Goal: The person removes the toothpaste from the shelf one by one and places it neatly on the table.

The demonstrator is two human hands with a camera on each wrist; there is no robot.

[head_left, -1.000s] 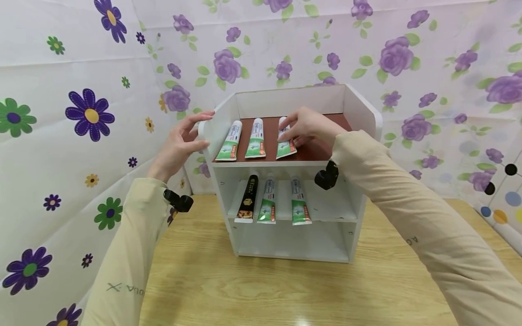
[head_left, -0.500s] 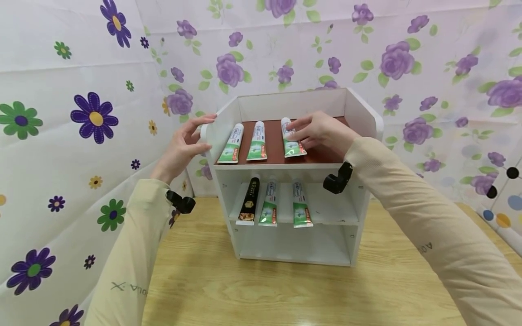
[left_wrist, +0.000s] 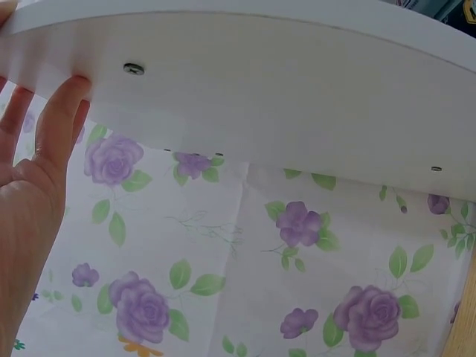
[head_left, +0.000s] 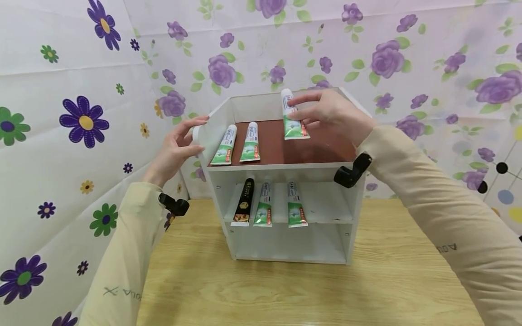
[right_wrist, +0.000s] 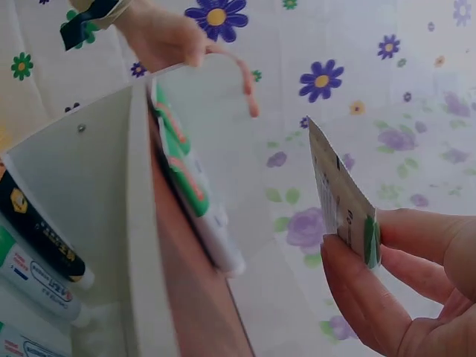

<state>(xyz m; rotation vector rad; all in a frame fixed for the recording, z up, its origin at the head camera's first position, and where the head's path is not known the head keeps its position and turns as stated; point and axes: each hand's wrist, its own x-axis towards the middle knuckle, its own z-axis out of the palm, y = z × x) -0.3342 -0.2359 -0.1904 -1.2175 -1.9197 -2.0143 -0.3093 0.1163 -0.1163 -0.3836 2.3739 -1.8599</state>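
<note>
My right hand pinches a white and green toothpaste tube between thumb and fingers, raised above the brown top of the white shelf unit. In the right wrist view the tube is seen from its flat crimped end. My left hand holds the rounded front corner of the unit's left side panel; in the left wrist view its fingers lie against the panel's outer face. Two matching toothpaste tubes, one at the left and one beside it, lie on the top.
On the middle shelf lie a black toothpaste tube and two white and green tubes, one near it and one farther right. The unit stands on a wooden table, before flowered wall sheets.
The right hand has lifted the third toothpaste tube off the brown top, first shifting it slightly right, then raising it. The left hand stays at the side panel.
</note>
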